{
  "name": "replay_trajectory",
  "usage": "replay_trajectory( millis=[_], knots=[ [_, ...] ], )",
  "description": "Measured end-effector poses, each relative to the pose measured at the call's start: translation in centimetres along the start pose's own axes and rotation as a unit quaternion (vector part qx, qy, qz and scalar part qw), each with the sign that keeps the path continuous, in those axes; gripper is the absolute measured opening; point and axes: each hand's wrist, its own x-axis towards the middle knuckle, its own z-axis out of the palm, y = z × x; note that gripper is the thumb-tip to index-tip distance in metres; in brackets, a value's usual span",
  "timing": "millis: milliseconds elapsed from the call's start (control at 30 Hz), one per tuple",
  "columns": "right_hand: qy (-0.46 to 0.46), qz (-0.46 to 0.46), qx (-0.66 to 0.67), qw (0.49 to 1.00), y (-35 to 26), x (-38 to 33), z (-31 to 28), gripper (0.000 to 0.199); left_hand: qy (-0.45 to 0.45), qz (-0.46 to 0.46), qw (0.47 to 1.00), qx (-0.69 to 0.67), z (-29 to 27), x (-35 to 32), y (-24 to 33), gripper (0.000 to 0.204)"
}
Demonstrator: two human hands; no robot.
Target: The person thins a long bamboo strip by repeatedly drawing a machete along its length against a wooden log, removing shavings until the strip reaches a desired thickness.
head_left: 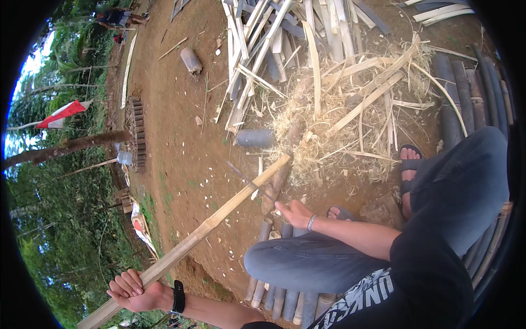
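A long pale bamboo strip (205,225) runs diagonally from the lower left to the picture's middle. Near its lower end, my left hand (137,290) is closed around it, fingers wrapped over the edge. My right hand (296,213) is closed on a knife, whose handle is hidden in the fist. The thin dark knife blade (244,176) lies across the strip close to its upper end, slightly blurred. Just beyond that end, a brownish log (278,183) lies on the ground, partly covered by curly wood shavings (318,148).
Split bamboo strips (263,38) pile up at the top. A short dark bamboo piece (255,137) lies beside the shavings. Bamboo poles (279,301) form the seat beneath my legs, with more poles (463,93) at right. Far left stands a post (71,147) near a red-and-white flag (63,115).
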Motion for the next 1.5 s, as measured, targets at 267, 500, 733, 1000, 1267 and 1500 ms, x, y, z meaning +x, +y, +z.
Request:
replay_trajectory(
  millis=[267, 500, 733, 1000, 1267, 1500],
  knots=[
    [0.070, 0.190, 0.041, 0.978, 3.9, 3.0, -2.9, 0.077, -0.009, 0.001, 1.000, -0.026, 0.0, 0.2, -0.1, 0.038],
    [0.044, 0.056, -0.049, 0.996, 4.0, 2.4, -1.0, 0.075, -0.012, -0.018, 0.999, -0.044, -1.5, 0.3, -0.5, 0.038],
    [0.045, 0.057, 0.009, 0.997, 4.5, 3.0, 0.3, 0.079, 0.028, -0.018, 0.999, -0.003, -4.1, 2.2, -1.5, 0.039],
    [0.067, 0.193, 0.009, 0.979, 5.4, 3.8, -2.6, 0.074, 0.099, -0.030, 0.995, 0.004, -7.2, 2.5, -1.5, 0.039],
    [0.096, 0.065, -0.054, 0.992, 7.6, 3.2, -1.3, 0.077, 0.116, -0.012, 0.992, 0.040, -7.5, 1.7, -2.0, 0.040],
    [-0.041, -0.090, -0.003, 0.995, -4.1, -1.1, 2.9, 0.076, 0.078, -0.008, 0.997, -0.001, -5.1, 0.6, -1.3, 0.040]
  ],
)
